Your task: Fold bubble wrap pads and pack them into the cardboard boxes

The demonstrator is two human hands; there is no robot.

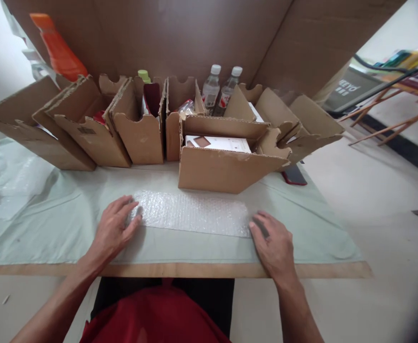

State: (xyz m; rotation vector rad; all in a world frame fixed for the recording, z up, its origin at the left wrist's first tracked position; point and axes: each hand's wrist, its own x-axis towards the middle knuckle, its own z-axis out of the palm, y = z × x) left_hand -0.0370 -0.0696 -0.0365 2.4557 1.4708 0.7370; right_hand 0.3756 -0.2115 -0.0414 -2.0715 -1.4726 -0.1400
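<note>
Fingers (130,206) first: see left hand (113,227) at the left end of the bubble wrap (190,212), index and thumb apart, tips reaching over that end. See right hand (277,242) at the opposite end, thumb and index tips close together right at the edge, with a gap farther back between them. Can't tell if pinching there; blurred. Find wrap between both hands, flat on the green cloth (201,248), just in front of the nearest cardboard box (216,167). Read long axis as left-right, one short end toward each hand. Note slight skew: right end a bit closer to the table's front edge (180,270).
</note>
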